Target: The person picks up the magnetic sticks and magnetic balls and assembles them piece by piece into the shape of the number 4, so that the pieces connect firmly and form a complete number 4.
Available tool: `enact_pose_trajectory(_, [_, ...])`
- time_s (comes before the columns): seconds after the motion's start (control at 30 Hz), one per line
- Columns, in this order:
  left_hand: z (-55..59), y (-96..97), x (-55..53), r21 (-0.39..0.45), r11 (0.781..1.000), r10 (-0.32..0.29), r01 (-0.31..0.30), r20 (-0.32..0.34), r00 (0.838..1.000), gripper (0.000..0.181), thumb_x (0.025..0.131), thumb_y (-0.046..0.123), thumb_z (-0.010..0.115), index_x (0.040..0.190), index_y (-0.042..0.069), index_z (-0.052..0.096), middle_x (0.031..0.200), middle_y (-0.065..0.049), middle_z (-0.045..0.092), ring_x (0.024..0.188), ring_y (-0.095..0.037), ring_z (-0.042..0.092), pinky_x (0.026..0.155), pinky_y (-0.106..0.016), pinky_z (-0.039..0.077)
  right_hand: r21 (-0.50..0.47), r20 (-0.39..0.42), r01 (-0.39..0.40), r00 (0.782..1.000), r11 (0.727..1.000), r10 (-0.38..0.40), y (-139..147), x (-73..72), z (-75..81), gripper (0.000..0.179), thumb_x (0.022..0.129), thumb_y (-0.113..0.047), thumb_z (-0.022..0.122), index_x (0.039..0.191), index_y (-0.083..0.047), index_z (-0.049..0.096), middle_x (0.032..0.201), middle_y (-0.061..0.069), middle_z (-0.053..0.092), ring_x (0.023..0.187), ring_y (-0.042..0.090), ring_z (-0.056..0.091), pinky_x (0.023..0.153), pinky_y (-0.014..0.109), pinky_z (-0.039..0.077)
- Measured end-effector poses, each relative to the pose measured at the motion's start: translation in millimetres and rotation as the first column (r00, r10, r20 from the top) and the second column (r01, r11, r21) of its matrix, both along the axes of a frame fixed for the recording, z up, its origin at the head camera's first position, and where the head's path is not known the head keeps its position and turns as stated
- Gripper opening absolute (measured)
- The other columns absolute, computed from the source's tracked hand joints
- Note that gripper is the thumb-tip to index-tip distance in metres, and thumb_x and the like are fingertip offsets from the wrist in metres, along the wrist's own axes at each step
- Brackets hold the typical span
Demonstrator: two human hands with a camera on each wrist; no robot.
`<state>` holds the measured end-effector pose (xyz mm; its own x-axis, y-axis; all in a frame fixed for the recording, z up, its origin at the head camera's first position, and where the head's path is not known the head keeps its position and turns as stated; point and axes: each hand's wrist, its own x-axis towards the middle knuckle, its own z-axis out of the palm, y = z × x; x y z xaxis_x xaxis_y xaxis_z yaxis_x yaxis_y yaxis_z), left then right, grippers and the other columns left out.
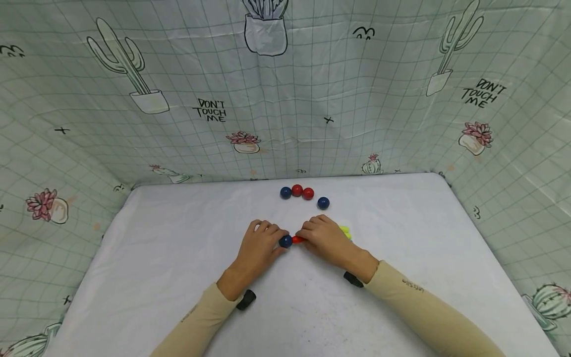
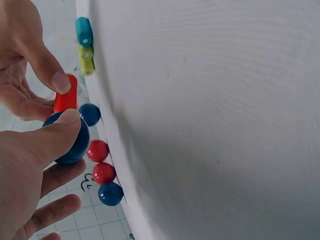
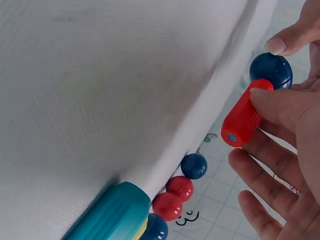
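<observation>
Above the middle of the white table, my left hand pinches a dark blue ball between thumb and fingers. The right hand grips a short red rod, thumb on one side and fingers on the other. One end of the rod meets the blue ball, and its free end shows a small grey metal disc in the right wrist view. In the head view the right fingers cover most of the rod. Beside the right hand lie a yellow-green rod and a teal rod.
Toward the back of the white table sit a blue ball and two red balls in a row. Another blue ball lies just right of them. A patterned cloth hangs behind the table and along its sides.
</observation>
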<state>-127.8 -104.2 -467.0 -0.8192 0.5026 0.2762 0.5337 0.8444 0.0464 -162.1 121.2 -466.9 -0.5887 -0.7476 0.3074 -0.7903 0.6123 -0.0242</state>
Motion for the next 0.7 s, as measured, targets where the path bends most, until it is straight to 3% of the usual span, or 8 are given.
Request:
enact_pose_trajectory(0.2, [2.0,-4.9,-0.3,-0.001,1.000,0.017,-0.017,0.028,0.999,0.038,0.087,0.033,0.089,0.121,0.018,0.077,0.111,0.001,0.077,0.111,-0.022,0.064,0.107,-0.047,0.045,-0.024,0.033,0.049,0.998,0.999,-0.048,5.7,-4.5,2.5,0.026,0.093,-0.027,0.084,0.112,-0.011,0.081,0.106,0.002,0.077,0.104,0.022,0.070,0.099,0.041,0.054])
enact_pose_trajectory(0.4, [6.3,-11.9,0.1,-0.005,0.999,0.054,-0.054,0.064,0.996,0.039,0.086,0.031,0.090,0.121,0.019,0.078,0.111,0.001,0.077,0.112,-0.021,0.064,0.109,-0.047,0.045,-0.043,0.088,0.151,0.985,0.988,-0.147,22.5,-18.6,6.2,0.032,0.093,-0.023,0.084,0.120,-0.007,0.078,0.122,0.010,0.073,0.115,0.029,0.068,0.105,0.046,0.052])
enact_pose_trajectory(0.7, [6.8,-23.9,0.2,0.014,0.999,0.048,-0.049,0.038,0.998,0.037,0.084,0.027,0.092,0.118,0.018,0.079,0.109,0.001,0.078,0.109,-0.022,0.065,0.107,-0.049,0.046,0.081,0.160,0.287,0.942,0.955,-0.296,49.0,-42.0,9.6,0.052,0.093,-0.025,0.083,0.138,-0.003,0.067,0.141,0.019,0.063,0.125,0.036,0.063,0.110,0.054,0.048])
